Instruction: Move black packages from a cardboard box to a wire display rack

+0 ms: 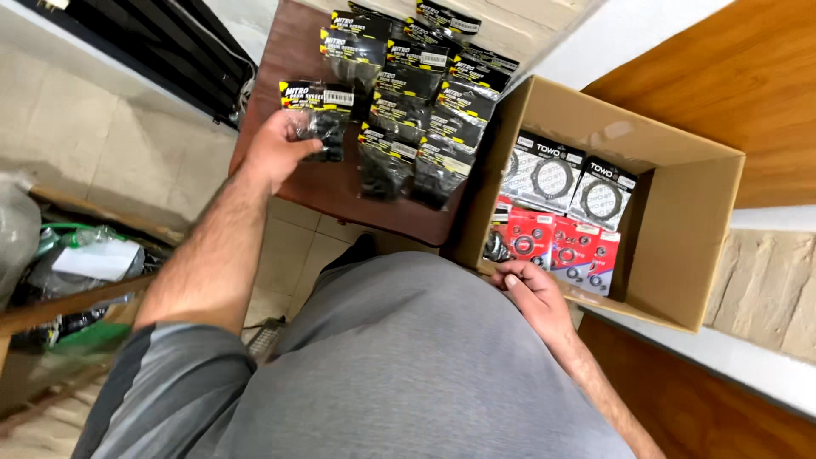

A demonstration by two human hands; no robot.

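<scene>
At nine o'clock a clear plastic bag (81,255) with a white paper inside is seen on a low shelf (51,310). Toward eleven o'clock the left hand (276,149) is held over the dark brown desk (297,51), its fingers (308,146) curled and pinched on a black packet (321,115) with a black-and-yellow header card and a white label; the packet lies at one o'clock from the fingers, its lower part gripped. Just right of it, at twelve o'clock, more black packets (416,93) of the same kind are laid in overlapping rows on the desk. At two o'clock an open cardboard box (688,221) is found, with two square black-and-white packs (565,178) at its far side and red blister packs (561,246) nearer. At five o'clock the right hand (531,293) is rested on the box's near rim, its fingers (510,276) bent together against a red pack's edge; whether it is pinched cannot be told.
</scene>
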